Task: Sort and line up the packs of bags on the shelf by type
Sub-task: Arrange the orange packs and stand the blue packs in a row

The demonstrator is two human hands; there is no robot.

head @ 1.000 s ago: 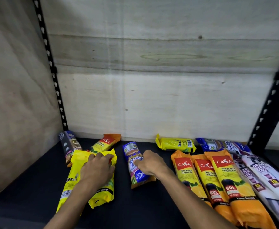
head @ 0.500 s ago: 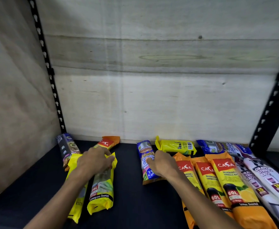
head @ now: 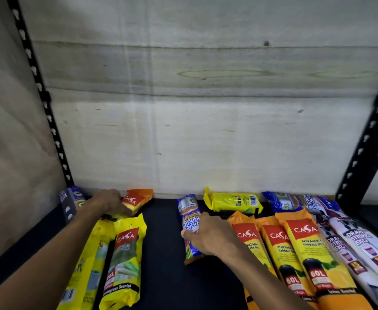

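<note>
The left hand (head: 107,201) has left the two yellow packs (head: 125,260) at lower left and reached up to the orange pack (head: 138,199) by the back wall, where it now grips it. The right hand (head: 208,236) has slid the blue pack (head: 189,220) from the centre rightward, so it now lies just beside the orange row (head: 295,249), turned straighter.

Bare shelf (head: 161,253) lane between yellow packs (head: 125,253) and blue pack (head: 189,220) (hand-passable); right side crowded.
</note>
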